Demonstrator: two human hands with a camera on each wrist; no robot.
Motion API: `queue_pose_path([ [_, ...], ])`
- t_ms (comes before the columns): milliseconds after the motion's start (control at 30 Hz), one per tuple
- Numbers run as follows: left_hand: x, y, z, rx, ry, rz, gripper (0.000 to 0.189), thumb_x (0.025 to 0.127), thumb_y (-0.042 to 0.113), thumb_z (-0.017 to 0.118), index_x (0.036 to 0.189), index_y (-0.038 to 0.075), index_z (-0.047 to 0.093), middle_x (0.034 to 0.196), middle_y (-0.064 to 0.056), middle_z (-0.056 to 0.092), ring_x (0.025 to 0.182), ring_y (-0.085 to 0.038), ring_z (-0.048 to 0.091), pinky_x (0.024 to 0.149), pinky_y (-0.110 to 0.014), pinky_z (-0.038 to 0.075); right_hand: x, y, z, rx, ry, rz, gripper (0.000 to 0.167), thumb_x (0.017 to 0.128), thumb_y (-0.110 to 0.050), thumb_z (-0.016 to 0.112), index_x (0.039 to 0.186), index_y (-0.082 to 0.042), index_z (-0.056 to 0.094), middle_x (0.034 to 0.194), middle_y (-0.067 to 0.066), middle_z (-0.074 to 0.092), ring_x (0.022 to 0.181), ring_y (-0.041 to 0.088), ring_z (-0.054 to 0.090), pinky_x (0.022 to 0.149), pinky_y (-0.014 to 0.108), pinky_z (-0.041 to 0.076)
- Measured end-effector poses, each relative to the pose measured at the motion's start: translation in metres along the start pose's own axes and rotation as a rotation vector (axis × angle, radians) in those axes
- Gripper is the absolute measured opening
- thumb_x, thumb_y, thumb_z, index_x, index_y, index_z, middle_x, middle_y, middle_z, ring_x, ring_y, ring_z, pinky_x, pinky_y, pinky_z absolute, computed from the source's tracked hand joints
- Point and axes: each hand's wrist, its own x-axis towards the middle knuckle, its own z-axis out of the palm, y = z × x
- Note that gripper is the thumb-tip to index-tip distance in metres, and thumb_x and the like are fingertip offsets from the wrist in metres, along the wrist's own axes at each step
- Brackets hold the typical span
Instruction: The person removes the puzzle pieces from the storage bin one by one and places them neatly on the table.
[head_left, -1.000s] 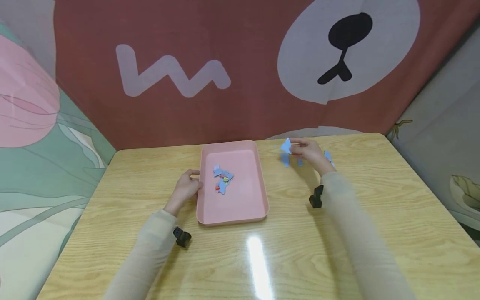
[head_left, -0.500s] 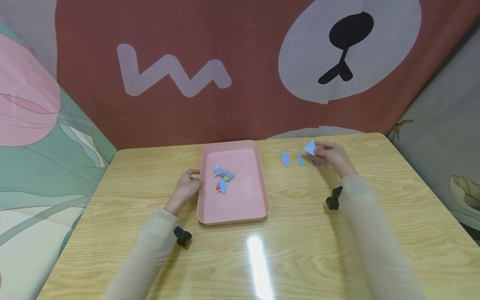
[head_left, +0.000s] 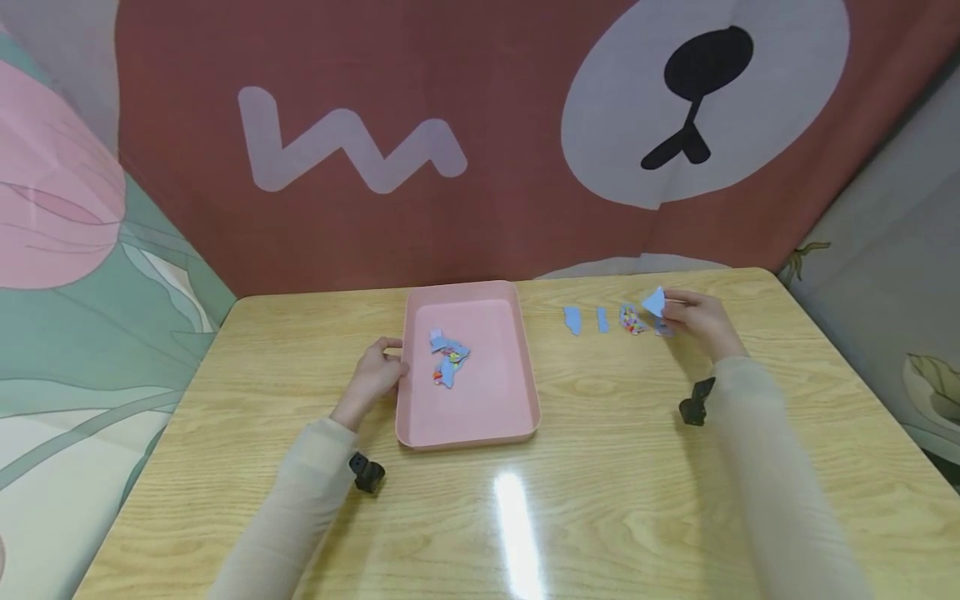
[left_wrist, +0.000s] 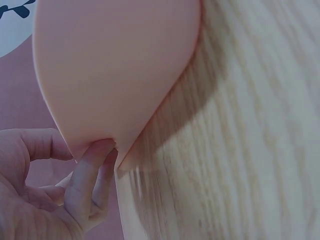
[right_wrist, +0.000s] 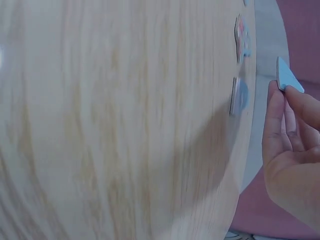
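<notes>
My right hand (head_left: 699,321) pinches a light-blue puzzle piece (head_left: 655,302) between thumb and fingertips, raised above the table. In the right wrist view the puzzle piece (right_wrist: 287,76) is thin, with a pointed end. Just below it in the head view lies a stack of blue pieces (head_left: 663,328), partly covered by the hand. To its left are a multicoloured pile of pieces (head_left: 632,319), a narrow blue piece (head_left: 602,320) and a wider blue piece (head_left: 572,320). My left hand (head_left: 375,373) grips the left wall of the pink tray (head_left: 495,408).
Inside the tray, several blue and multicoloured pieces (head_left: 450,357) lie in a loose heap at the left. The wooden table (head_left: 600,500) ends at the back against a brown cloth (head_left: 337,242) with a printed bear face. A black wrist camera (head_left: 696,402) sits on each sleeve.
My right hand has carried the blue puzzle piece rightward along the row, from above the leftmost piece to above the rightmost stack. My left hand keeps its grip on the tray.
</notes>
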Motion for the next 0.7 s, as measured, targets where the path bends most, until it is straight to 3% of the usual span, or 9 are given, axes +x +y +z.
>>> queue_pose_path([
  [133,0.000,0.000,0.000,0.009,-0.005,-0.003,0.055,0.087,0.001,0.046,0.141,-0.001,0.036,0.124,-0.028,0.056,0.079,-0.017,0.059,0.057,-0.023,0.050,-0.002,0.002,-0.006,0.022,0.021,0.020,0.059,0.093,-0.010,0.058,0.145,0.005,0.034,0.085,-0.022,0.061,0.079,-0.008,0.062,0.078,0.013,0.053],
  [233,0.000,0.000,-0.001,0.017,-0.005,-0.008,0.054,0.088,0.002,0.047,0.141,-0.001,0.036,0.124,-0.027,0.056,0.081,-0.018,0.060,0.058,-0.024,0.051,-0.004,0.002,-0.008,-0.012,0.036,0.036,0.063,0.094,-0.008,0.054,0.147,0.008,0.024,0.083,-0.027,0.061,0.078,-0.011,0.060,0.078,0.012,0.053],
  [467,0.001,-0.001,-0.001,0.017,-0.006,-0.011,0.054,0.088,0.002,0.046,0.141,-0.001,0.036,0.123,-0.027,0.056,0.083,-0.019,0.060,0.058,-0.025,0.051,-0.011,0.006,-0.019,-0.084,0.059,0.050,0.061,0.096,-0.010,0.052,0.147,0.008,0.023,0.083,-0.033,0.056,0.077,-0.016,0.057,0.077,0.009,0.051],
  [700,0.001,-0.001,0.000,0.020,0.000,-0.011,0.054,0.088,0.001,0.046,0.141,0.000,0.036,0.123,-0.027,0.056,0.083,-0.019,0.060,0.058,-0.025,0.051,-0.013,0.011,-0.027,-0.090,0.069,0.089,0.063,0.095,-0.009,0.052,0.147,0.010,0.021,0.077,-0.033,0.057,0.074,-0.017,0.056,0.073,0.008,0.050],
])
